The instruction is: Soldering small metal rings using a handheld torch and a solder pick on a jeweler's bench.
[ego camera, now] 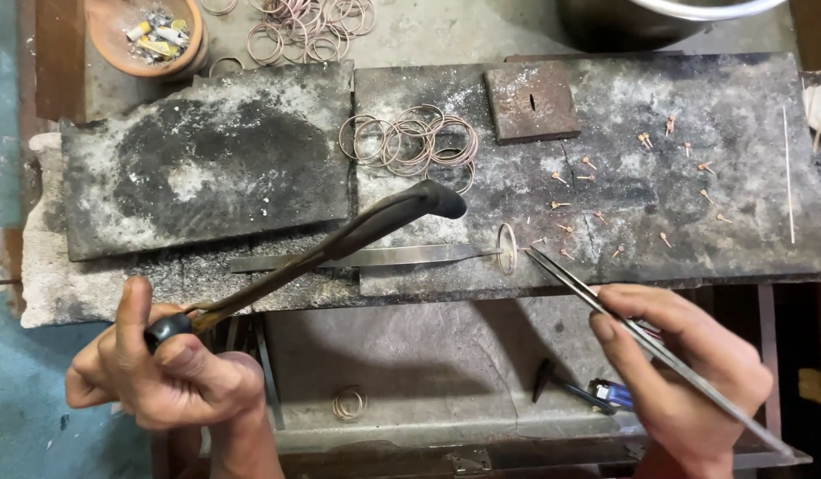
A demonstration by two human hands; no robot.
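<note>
Two hands grip a torch (357,232) and tweezers (606,310) over scorched slabs (206,168) on a gritty bench (410,355).

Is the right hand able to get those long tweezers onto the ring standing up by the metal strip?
Probably yes. The right hand holds the tweezers with their tips just beside the upright ring, and nothing lies between them. The torch nozzle in the left hand sits above and left, apart.
</note>
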